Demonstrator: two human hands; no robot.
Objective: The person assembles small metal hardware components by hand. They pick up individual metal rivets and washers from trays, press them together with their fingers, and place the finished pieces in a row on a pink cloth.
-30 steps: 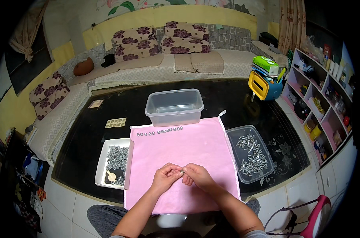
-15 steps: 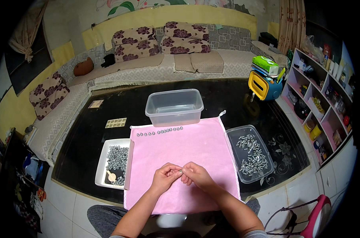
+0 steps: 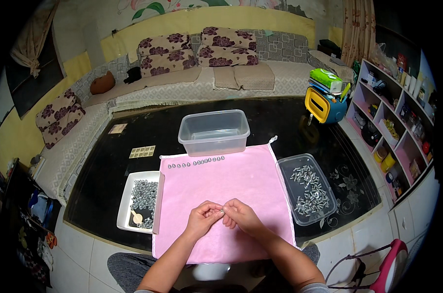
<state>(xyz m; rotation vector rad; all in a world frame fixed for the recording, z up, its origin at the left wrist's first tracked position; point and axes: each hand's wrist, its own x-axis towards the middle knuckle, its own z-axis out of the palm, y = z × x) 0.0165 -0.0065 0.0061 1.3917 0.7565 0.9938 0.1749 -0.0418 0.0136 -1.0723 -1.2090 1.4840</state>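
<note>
Above the near half of a pink cloth (image 3: 206,183), my left hand (image 3: 204,218) and my right hand (image 3: 241,217) meet fingertip to fingertip. Both are closed in a pinch on a small metal piece, mostly hidden by the fingers. Along the cloth's far left edge stands a row of several small metal pieces (image 3: 196,163). A white tray (image 3: 124,201) on the left holds many silvery nuts (image 3: 144,193) and a small wooden scoop (image 3: 137,217). On the right, a clear shallow tray (image 3: 307,222) holds many short metal bolts (image 3: 312,193).
Beyond the cloth sits a clear plastic box (image 3: 214,144) on the black table (image 3: 158,119). A flat patterned card (image 3: 142,152) lies farther left. At the far right stand a yellow and blue container (image 3: 324,105) and shelves (image 3: 375,115). A sofa (image 3: 182,87) runs behind.
</note>
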